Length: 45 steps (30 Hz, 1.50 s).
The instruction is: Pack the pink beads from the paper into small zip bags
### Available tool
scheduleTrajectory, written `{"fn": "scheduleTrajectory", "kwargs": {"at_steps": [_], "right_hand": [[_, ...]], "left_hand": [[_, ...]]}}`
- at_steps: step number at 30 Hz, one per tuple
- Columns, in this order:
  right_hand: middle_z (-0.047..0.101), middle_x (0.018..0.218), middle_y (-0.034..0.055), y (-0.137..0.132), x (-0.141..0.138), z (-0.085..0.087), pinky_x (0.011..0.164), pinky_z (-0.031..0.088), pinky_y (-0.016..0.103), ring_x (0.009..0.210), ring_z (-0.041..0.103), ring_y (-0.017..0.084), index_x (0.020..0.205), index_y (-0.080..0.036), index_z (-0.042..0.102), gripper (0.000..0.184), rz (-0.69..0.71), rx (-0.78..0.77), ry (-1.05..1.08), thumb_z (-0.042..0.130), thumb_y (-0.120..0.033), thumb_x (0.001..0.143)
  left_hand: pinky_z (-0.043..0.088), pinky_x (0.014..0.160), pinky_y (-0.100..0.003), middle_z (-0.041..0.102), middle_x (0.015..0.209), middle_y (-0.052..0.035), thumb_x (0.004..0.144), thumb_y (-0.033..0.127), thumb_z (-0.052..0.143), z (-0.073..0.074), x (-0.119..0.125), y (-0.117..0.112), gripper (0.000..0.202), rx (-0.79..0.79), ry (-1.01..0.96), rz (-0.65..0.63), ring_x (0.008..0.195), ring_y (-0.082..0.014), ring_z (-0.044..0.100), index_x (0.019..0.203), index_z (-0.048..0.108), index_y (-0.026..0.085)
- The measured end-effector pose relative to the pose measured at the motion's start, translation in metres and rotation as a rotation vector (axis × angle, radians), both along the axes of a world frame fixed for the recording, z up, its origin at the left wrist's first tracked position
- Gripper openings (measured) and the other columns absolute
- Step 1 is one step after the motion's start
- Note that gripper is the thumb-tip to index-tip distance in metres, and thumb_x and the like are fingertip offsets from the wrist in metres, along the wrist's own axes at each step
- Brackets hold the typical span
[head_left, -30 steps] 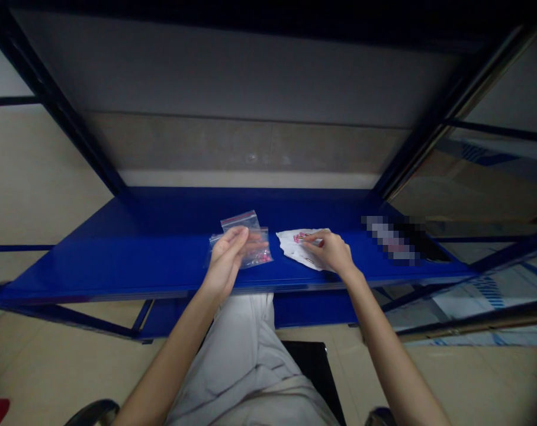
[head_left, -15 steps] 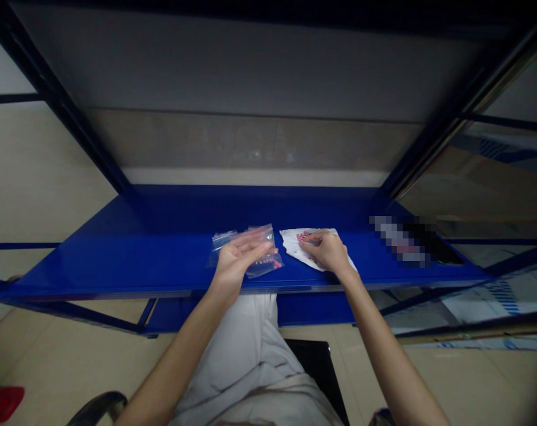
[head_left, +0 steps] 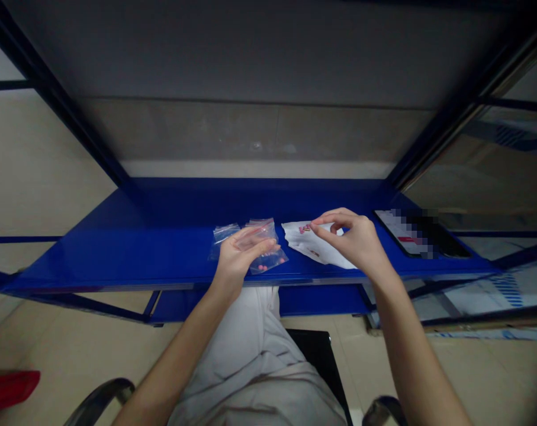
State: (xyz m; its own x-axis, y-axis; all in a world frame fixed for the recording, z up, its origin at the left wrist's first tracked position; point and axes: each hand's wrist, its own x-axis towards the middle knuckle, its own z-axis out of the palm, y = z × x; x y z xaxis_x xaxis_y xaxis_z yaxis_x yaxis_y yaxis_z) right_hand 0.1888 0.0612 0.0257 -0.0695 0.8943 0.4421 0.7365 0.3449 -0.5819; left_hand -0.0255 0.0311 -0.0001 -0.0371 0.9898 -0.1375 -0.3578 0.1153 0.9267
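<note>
My left hand (head_left: 239,256) holds a small clear zip bag (head_left: 264,248) with a few pink bits inside, just above the blue shelf (head_left: 117,254). Another clear bag (head_left: 224,234) lies flat on the shelf behind it. My right hand (head_left: 354,239) is raised over a white sheet of paper (head_left: 317,248), with thumb and forefinger pinched on a tiny pink piece (head_left: 311,225). More small pink pieces (head_left: 304,228) lie on the paper's far edge.
A dark phone (head_left: 421,236) lies on the shelf at the right. Dark blue rack uprights stand at both sides. My lap in light trousers and a black chair seat are below the shelf edge. A red object (head_left: 8,387) lies on the floor at the lower left.
My right hand has lifted off the paper with a small pink piece pinched in its fingers. My left hand has drifted slightly right with the bag.
</note>
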Motion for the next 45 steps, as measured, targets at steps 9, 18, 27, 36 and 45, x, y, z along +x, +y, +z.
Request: {"fn": "scheduleTrajectory", "kwargs": {"at_steps": [9,18,27,36,45], "right_hand": [[0.068,0.085,0.0053,-0.024,-0.009,0.026,0.049,0.044,0.022,0.069,0.062,0.014,0.077,-0.019,0.072,0.014,0.056,0.096,0.040,0.065,-0.032,0.077],[0.066,0.091,0.0055,-0.046,-0.025,0.042,0.044,0.041,0.021,0.065,0.058,0.011,0.080,-0.021,0.072,0.015,0.191,0.067,0.095,0.064,-0.033,0.079],[0.064,0.096,0.0027,-0.057,-0.040,0.038,0.047,0.040,0.021,0.063,0.056,0.010,0.080,-0.025,0.073,0.009,0.238,-0.002,-0.044,0.068,-0.030,0.075],[0.064,0.104,0.0010,-0.058,-0.037,0.037,0.054,0.042,0.023,0.072,0.061,0.013,0.084,-0.029,0.074,0.010,0.217,-0.035,-0.171,0.067,-0.030,0.076],[0.062,0.114,-0.0023,-0.058,-0.049,0.029,0.050,0.038,0.022,0.072,0.063,0.012,0.084,-0.029,0.073,0.017,0.124,-0.035,-0.307,0.057,-0.034,0.085]], "left_hand": [[0.056,0.053,-0.024,0.071,0.094,-0.0053,0.074,0.028,0.068,0.018,0.005,-0.007,0.035,0.082,-0.119,-0.005,0.081,-0.0211,0.070,0.108,0.060,0.020],[0.055,0.060,-0.024,0.073,0.077,-0.0033,0.063,0.024,0.077,0.012,0.009,-0.014,0.029,0.273,0.288,0.068,0.073,-0.0191,0.070,0.090,0.070,0.018],[0.052,0.073,-0.029,0.075,0.074,-0.0017,0.069,0.023,0.074,0.006,0.014,-0.021,0.018,0.585,0.729,0.174,0.068,-0.0170,0.068,0.087,0.072,0.020],[0.051,0.080,-0.033,0.075,0.074,0.0001,0.078,0.020,0.065,0.002,0.012,-0.024,0.009,0.856,1.124,0.308,0.072,-0.0174,0.069,0.085,0.071,0.022],[0.049,0.086,-0.034,0.075,0.092,-0.0032,0.082,0.017,0.060,-0.002,0.015,-0.019,0.019,0.985,1.108,0.256,0.083,-0.0176,0.069,0.098,0.070,0.021]]}}
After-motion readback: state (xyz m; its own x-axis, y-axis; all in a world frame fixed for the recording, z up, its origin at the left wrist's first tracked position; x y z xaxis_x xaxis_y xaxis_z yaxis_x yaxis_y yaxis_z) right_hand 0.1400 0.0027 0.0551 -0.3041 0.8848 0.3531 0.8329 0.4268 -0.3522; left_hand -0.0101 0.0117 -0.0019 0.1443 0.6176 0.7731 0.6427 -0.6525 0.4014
